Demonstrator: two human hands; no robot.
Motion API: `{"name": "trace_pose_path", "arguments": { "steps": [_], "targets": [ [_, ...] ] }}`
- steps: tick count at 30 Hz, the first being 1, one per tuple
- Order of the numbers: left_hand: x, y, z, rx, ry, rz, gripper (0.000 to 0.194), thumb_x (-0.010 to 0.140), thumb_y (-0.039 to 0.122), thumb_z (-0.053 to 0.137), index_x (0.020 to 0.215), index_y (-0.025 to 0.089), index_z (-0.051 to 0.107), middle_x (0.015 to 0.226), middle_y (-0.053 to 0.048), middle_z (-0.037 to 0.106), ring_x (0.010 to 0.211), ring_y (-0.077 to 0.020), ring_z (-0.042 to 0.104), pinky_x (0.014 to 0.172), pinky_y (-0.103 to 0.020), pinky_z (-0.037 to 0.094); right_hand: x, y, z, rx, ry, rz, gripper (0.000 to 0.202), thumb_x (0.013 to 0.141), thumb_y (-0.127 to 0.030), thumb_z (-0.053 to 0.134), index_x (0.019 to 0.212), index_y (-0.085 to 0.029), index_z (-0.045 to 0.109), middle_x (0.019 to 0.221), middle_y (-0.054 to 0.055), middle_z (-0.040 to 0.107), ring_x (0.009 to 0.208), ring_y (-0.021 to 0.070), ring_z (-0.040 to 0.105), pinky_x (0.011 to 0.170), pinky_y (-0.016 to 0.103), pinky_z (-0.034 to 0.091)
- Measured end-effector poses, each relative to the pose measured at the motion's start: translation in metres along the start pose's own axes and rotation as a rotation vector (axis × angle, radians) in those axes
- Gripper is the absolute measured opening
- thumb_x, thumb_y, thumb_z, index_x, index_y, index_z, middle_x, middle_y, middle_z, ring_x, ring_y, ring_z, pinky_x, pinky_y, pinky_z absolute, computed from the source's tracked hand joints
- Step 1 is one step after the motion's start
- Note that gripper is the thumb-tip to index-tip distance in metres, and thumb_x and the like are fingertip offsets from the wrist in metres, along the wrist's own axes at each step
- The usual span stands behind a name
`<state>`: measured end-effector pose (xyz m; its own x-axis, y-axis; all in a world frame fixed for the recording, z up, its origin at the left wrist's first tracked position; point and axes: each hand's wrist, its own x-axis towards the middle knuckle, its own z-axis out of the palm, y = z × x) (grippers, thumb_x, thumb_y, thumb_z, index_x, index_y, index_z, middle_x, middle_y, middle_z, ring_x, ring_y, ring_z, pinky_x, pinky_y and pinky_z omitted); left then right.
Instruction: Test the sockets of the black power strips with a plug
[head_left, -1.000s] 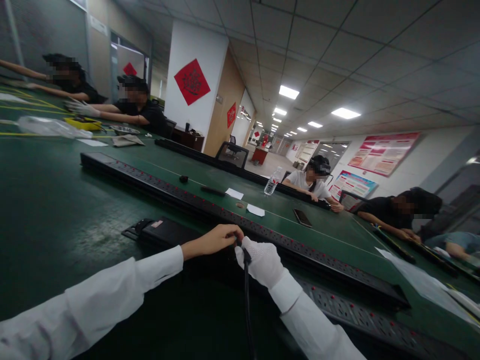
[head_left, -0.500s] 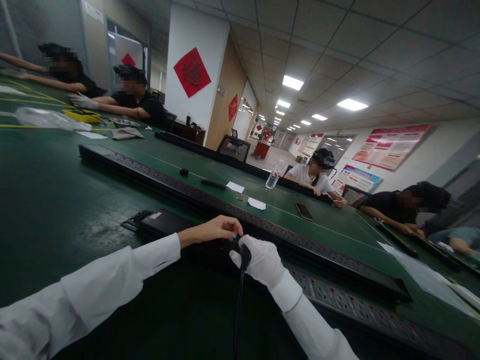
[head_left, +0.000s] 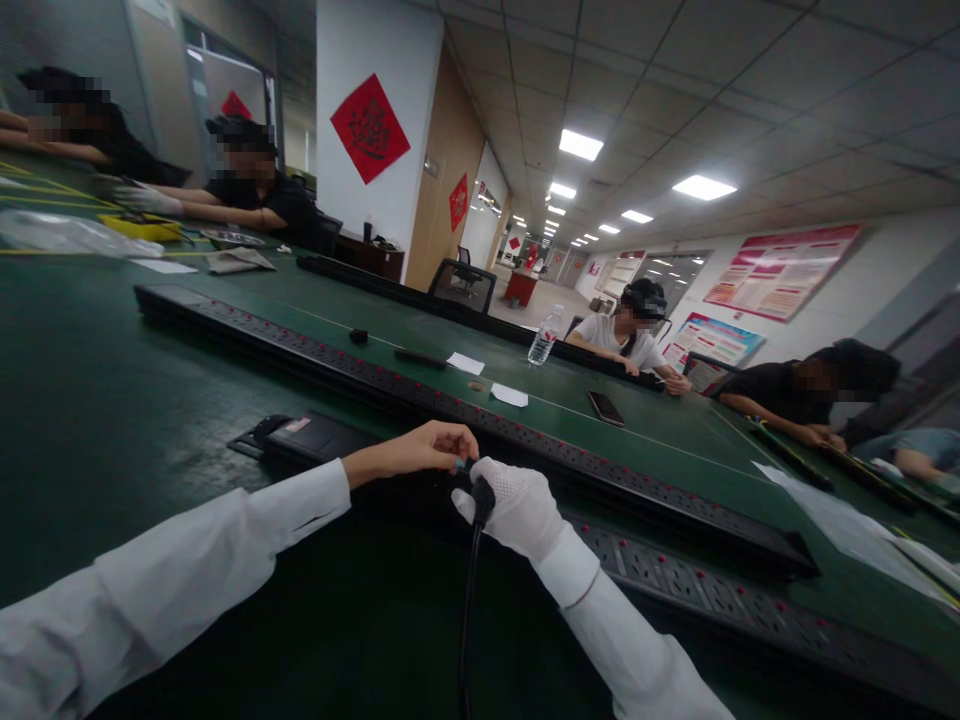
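Observation:
My bare left hand (head_left: 420,449) is closed in a pinch on a small blue-green piece (head_left: 463,466), too small to name. My right hand (head_left: 519,505), in a white dotted glove, grips a black power plug (head_left: 483,498) whose cord (head_left: 467,610) hangs straight down. The fingertips of both hands meet at the plug's front; its prongs are hidden. Under my hands lies a long black power strip (head_left: 697,592) with many sockets and red dots. Its far left end (head_left: 319,437) shows beyond my left wrist. A second such power strip (head_left: 300,355) runs parallel behind it.
On the green table (head_left: 172,400) stand or lie a water bottle (head_left: 545,337), a phone (head_left: 604,407), white paper slips (head_left: 510,396), a small black block (head_left: 358,337) and a larger sheet (head_left: 847,530). Several co-workers sit around it, one with a yellow tool case (head_left: 142,227).
The view has shifted slightly, so everything sits a little left and higher. My hands have drawn closer together at the plug, with the same grips.

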<state>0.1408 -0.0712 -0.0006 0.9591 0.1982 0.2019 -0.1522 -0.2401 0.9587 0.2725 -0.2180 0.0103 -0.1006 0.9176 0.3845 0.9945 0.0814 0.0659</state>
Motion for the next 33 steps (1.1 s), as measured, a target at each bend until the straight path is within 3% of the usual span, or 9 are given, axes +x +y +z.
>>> {"name": "trace_pose_path", "arguments": {
  "steps": [16, 33],
  "targets": [
    [-0.0002, 0.0024, 0.0018, -0.073, -0.017, 0.021, 0.021, 0.07, 0.016, 0.059, 0.09, 0.012, 0.054, 0.085, -0.003, 0.056, 0.075, -0.0109, 0.051, 0.067, -0.025, 0.042, 0.0001, -0.001, -0.0012, -0.018, 0.006, -0.014, 0.035, 0.081, -0.051, 0.039, 0.077, -0.02, 0.054, 0.069, 0.0, 0.06, 0.06, 0.0086, 0.054, 0.054, 0.019, 0.031],
    [0.0024, -0.006, -0.0034, -0.028, -0.011, -0.021, 0.022, 0.07, 0.018, 0.058, 0.091, 0.012, 0.056, 0.077, -0.002, 0.057, 0.065, -0.0095, 0.052, 0.058, -0.021, 0.039, -0.0011, -0.0012, -0.0015, -0.001, -0.003, -0.002, 0.035, 0.082, -0.051, 0.037, 0.079, -0.02, 0.054, 0.07, 0.0, 0.06, 0.061, 0.0085, 0.054, 0.055, 0.019, 0.032]
  ]
}}
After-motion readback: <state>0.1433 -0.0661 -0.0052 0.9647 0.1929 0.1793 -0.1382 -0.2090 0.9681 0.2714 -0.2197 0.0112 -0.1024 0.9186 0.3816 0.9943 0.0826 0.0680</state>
